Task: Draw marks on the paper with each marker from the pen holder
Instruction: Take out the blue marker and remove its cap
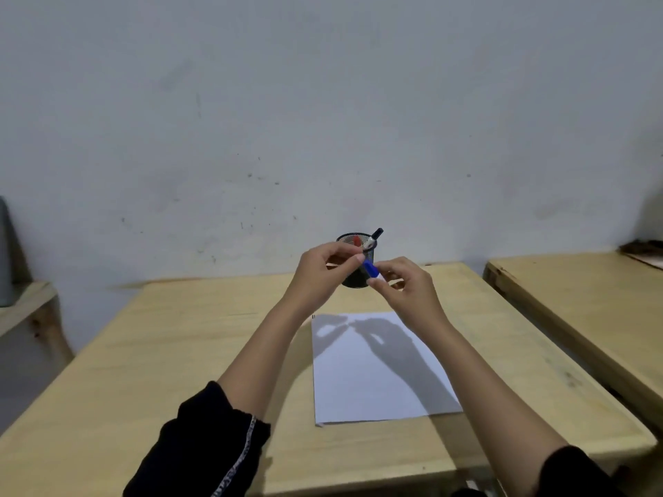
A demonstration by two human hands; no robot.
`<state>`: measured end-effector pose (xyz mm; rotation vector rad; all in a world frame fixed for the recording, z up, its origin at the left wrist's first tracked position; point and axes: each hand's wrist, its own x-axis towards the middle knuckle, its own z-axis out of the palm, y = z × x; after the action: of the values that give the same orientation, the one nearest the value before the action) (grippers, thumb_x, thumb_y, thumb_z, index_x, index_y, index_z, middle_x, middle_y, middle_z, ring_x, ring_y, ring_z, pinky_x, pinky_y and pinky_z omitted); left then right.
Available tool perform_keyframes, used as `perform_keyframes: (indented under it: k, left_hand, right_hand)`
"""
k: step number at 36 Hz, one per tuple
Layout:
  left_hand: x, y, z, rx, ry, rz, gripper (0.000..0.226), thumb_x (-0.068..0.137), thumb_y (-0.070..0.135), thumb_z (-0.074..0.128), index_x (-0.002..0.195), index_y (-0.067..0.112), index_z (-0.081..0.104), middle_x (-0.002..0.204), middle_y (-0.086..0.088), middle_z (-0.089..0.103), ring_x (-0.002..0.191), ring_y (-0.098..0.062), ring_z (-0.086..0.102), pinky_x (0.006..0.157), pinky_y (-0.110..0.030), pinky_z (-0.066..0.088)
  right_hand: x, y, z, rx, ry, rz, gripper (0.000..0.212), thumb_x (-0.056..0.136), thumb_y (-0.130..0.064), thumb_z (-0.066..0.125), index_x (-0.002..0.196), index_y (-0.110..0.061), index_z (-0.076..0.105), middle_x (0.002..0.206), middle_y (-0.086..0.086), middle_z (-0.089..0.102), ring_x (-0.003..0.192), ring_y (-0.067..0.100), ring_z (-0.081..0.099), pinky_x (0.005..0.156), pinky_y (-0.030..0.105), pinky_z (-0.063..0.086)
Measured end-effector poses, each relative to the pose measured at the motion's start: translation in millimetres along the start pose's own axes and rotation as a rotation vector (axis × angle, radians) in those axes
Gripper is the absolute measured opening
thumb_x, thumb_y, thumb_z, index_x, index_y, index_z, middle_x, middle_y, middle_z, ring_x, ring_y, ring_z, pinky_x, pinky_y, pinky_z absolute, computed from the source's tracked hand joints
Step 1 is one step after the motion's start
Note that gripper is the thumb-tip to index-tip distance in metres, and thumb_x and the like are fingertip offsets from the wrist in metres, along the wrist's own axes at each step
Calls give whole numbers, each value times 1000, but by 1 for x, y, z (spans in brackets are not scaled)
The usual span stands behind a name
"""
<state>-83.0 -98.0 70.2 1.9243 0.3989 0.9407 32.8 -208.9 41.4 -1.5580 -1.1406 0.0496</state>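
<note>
Blue marker (371,270) at frame centre, pinched between left hand (320,273) and right hand (409,289), above white paper (376,374) on tabletop (150,353); mesh pen holder (356,261) just behind, holding red and black markers.

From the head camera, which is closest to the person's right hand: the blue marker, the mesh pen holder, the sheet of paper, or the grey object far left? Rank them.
1. Blue marker: held in the right hand, the left hand on its other end.
2. Pen holder: just behind the hands, at the table's back.
3. Paper: flat on the table, below the raised hands.
4. Grey object: far left, on a separate shelf.
</note>
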Motion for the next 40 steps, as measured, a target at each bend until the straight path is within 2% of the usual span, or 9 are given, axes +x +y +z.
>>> perform_keyframes:
  k: [7,9,12,15,17,21,26,31,40]
  left_hand:
    - [-17,-7,-4,89,-30,4,9,85,13,67,92,11,71,84,3,70,75,-1,65,74,-13,50]
    - [-19,-8,-6,132,-22,17,9,86,13,65,92,10,71,84,3,69,76,-3,63,74,-13,49]
    - [-20,-10,-9,151,12,37,10,87,12,64,92,10,71,82,6,67,70,7,59,70,-7,44]
    - [-21,-14,-15,78,104,15,9,86,11,64,91,10,72,77,8,65,65,7,55,66,-7,41]
    - [-22,-18,-19,4,161,-21,9,86,10,65,90,11,72,75,8,66,67,3,56,68,-10,43]
    - [-25,-27,-24,-81,230,-69,9,87,13,64,88,17,71,72,6,64,66,2,57,69,-12,44]
    - [-29,-35,-22,-197,253,-114,9,88,12,63,92,15,71,74,3,65,66,4,60,71,-8,47]
    - [-29,-39,-14,-250,214,-151,8,89,11,61,93,10,68,78,-1,65,75,-7,62,83,-22,51]
    - [-26,-47,-13,-164,71,-112,15,91,9,57,102,1,65,82,-7,63,77,-11,59,79,-21,49]
  right_hand:
    - [-6,-4,9,-103,-84,-26,19,81,-9,69,99,-10,72,90,5,60,80,12,56,67,8,41]
    - [-6,-7,9,-104,-98,-17,18,80,-12,70,99,-12,72,87,-1,60,79,9,56,66,8,40]
    - [-6,-10,4,-47,-149,31,10,81,-16,70,91,-18,71,82,-9,64,69,-2,55,63,7,40]
    - [-4,-7,-4,19,-190,95,7,81,-20,71,88,-21,73,83,0,71,63,2,59,64,13,45]
    - [-4,-3,-9,88,-183,127,9,80,-18,72,88,-20,74,86,4,72,63,9,63,66,19,49]
    - [-7,0,-13,281,-137,181,15,77,-8,74,92,-9,73,80,7,71,64,9,66,61,15,49]
    - [-12,4,-6,637,7,290,14,79,0,68,86,-12,70,68,-3,72,70,10,68,63,15,50]
    - [-14,1,20,1025,136,439,11,83,-1,63,87,-10,66,62,-7,66,61,2,63,57,10,49]
    - [-2,4,49,1040,111,460,7,87,-4,60,84,-7,65,61,-8,59,56,4,56,59,10,49]
